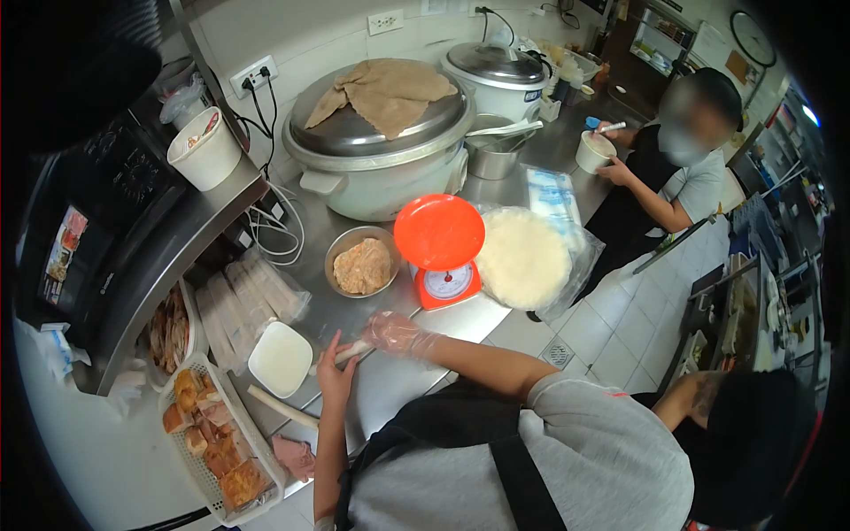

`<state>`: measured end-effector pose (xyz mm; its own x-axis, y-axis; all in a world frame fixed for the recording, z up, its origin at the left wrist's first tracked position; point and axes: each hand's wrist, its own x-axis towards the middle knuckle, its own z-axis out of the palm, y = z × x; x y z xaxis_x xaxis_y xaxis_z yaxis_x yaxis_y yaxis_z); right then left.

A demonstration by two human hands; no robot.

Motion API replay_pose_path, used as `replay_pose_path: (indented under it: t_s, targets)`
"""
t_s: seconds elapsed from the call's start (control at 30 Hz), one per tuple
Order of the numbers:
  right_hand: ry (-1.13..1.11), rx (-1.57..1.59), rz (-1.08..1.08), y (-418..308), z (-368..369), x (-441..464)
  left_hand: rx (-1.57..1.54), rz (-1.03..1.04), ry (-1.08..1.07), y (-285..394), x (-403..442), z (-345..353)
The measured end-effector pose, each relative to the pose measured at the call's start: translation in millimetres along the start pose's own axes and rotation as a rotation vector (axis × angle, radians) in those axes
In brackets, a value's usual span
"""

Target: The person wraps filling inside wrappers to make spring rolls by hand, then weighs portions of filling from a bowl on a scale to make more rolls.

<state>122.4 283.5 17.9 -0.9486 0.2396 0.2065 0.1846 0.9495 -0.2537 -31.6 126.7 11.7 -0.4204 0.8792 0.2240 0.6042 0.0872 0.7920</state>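
My left hand point(336, 370), with its fingers bent, holds a pale, stick-shaped piece point(354, 350) above the steel counter point(370, 409). At the other end of that piece, my right hand point(400, 336) wears a clear plastic glove and is closed around it; what lies inside its fingers is hidden. A white square tub point(281, 358) stands just left of my left hand. Beyond my hands sit a metal bowl of pinkish, minced-looking filling point(363, 265) and a red kitchen scale point(446, 285) with a round red pan.
A pale stick point(282, 406) and a pink cloth-like piece point(293, 457) lie near a white basket of bread point(197, 469). Large lidded cookers point(381, 181) line the wall. A bag of white round sheets point(524, 257) lies right. A co-worker point(682, 168) holds a paper tub point(594, 154).
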Motion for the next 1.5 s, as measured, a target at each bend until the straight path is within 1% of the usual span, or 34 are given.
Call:
replay_pose_path:
  t_s: [0.1,0.2,0.27,0.33,0.37,0.43,0.47,0.5,0.53,0.6,0.63,0.67,0.7,0.73,0.77,0.83,0.87,0.93,0.97,1.03,1.07,1.13,1.17,1.23,1.27,1.33,1.4,1.43,1.47,1.5]
  targets:
    - [0.123,0.162,-0.098,0.8,12.3,-3.2,-0.008,-0.029,-0.032,-11.8,4.1,2.9]
    - [-0.012,0.196,0.013,16.0,38.7,-0.1,-0.059,-0.071,-0.102,-24.1,12.9,3.9]
    - [-0.053,0.176,0.087,25.7,67.9,6.5,-0.074,-0.020,-0.147,-33.7,18.1,3.1]
    - [-0.046,0.335,0.116,26.6,49.1,0.1,-0.086,-0.054,-0.227,-32.2,22.5,-3.1]
    - [-0.129,0.346,0.137,25.0,37.4,1.6,-0.056,-0.091,-0.280,-28.1,25.6,-7.2]
    - [-0.056,0.393,0.144,11.2,13.1,1.2,-0.042,-0.097,-0.293,-18.7,27.6,-12.1]
    - [0.045,0.377,0.093,2.5,4.1,2.1,-0.032,-0.105,-0.302,-16.6,30.1,-11.9]
    - [0.153,0.355,0.050,-0.7,0.0,2.3,-0.096,-0.140,-0.328,-17.6,32.6,-11.2]
    - [0.132,0.340,0.033,1.1,7.7,2.6,-0.165,-0.168,-0.356,-20.2,34.9,-10.4]
    - [0.097,0.305,0.015,4.9,27.8,0.4,-0.192,-0.186,-0.381,-27.9,40.6,-10.0]
    - [0.001,0.344,0.022,3.6,20.8,0.5,-0.205,-0.190,-0.400,-23.3,39.8,-12.1]
    - [-0.093,0.378,0.032,7.1,10.9,1.1,-0.246,-0.262,-0.438,-18.2,39.0,-14.4]
    - [-0.185,0.408,0.045,10.1,1.0,0.8,-0.276,-0.292,-0.473,-17.3,36.0,-13.7]
    - [-0.308,0.453,0.096,13.8,-2.3,-2.7,-0.309,-0.318,-0.512,-15.7,33.3,-11.7]
    - [-0.258,0.473,0.101,14.1,-0.6,-8.5,-0.344,-0.342,-0.552,-13.7,31.5,-7.9]
    - [-0.159,0.512,0.112,11.9,3.6,-21.9,-0.176,-0.190,-0.368,6.5,19.4,-2.4]
    - [-0.116,0.451,0.073,11.9,4.0,-24.4,-0.090,-0.113,-0.274,17.0,11.9,0.6]
    - [-0.034,0.332,-0.006,7.0,-0.6,-28.8,-0.098,-0.073,-0.211,30.9,-9.9,12.6]
    - [-0.020,0.286,0.000,5.8,-3.2,-33.2,-0.102,-0.053,-0.176,34.4,-16.2,16.4]
    - [0.012,0.200,0.007,3.5,-7.6,-45.0,0.005,0.079,-0.140,13.5,-20.8,26.0]
    - [-0.019,0.185,0.045,4.1,-11.8,-51.0,0.059,0.150,-0.125,0.5,-20.6,31.1]
    - [-0.081,0.150,0.123,8.3,-23.4,-66.6,-0.025,0.006,-0.225,10.9,-7.6,22.9]
    - [-0.075,0.231,0.168,11.6,-23.6,-74.2,-0.063,-0.063,-0.273,16.3,-2.6,17.8]
    - [-0.059,0.393,0.256,12.9,-24.5,-84.8,0.035,0.092,-0.168,8.9,-4.0,26.1]
    - [-0.004,0.438,0.296,11.3,-24.5,-91.6,0.086,0.170,-0.118,5.7,-4.4,31.2]
    - [0.102,0.554,0.358,-8.6,-37.7,-88.6,0.148,0.268,0.026,26.8,3.5,45.9]
    - [0.176,0.745,0.450,-38.4,-56.3,-75.9,0.036,0.209,-0.034,50.1,12.2,48.5]
    - [0.211,0.826,0.504,-50.4,-70.9,-70.1,-0.119,0.103,-0.159,66.3,18.9,49.2]
    - [0.211,0.825,0.583,-61.3,-86.0,-62.9,-0.277,-0.001,-0.283,75.8,22.1,50.3]
    - [0.279,0.904,0.567,-62.0,-85.8,-61.8,-0.266,-0.021,-0.299,76.0,22.6,52.0]
